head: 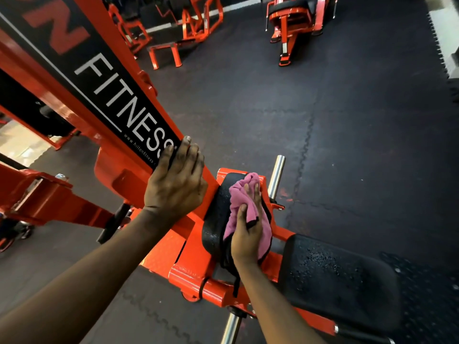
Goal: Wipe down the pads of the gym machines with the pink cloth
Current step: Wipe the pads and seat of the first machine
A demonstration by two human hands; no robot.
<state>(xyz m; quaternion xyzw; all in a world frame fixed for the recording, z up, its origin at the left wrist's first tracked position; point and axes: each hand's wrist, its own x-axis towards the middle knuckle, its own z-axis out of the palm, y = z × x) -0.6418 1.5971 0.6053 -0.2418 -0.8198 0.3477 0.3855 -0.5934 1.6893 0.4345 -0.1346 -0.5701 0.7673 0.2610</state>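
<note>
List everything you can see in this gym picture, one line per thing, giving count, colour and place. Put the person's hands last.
pink cloth: one, pink with dark edging, against the upright pad
upright black pad: one, black, centre, on the frame
flat black seat pad: one, black, dotted with droplets, lower right
orange steel machine frame: one, orange with a black FITNESS panel, left to centre
chrome pegs: two, silver, one right of the upright pad, one at the bottom edge
other orange gym machines: several, orange and black, far side
black rubber floor tiles: many, black, interlocking
left hand: rests on the frame
right hand: holds the cloth against the upright pad
</note>
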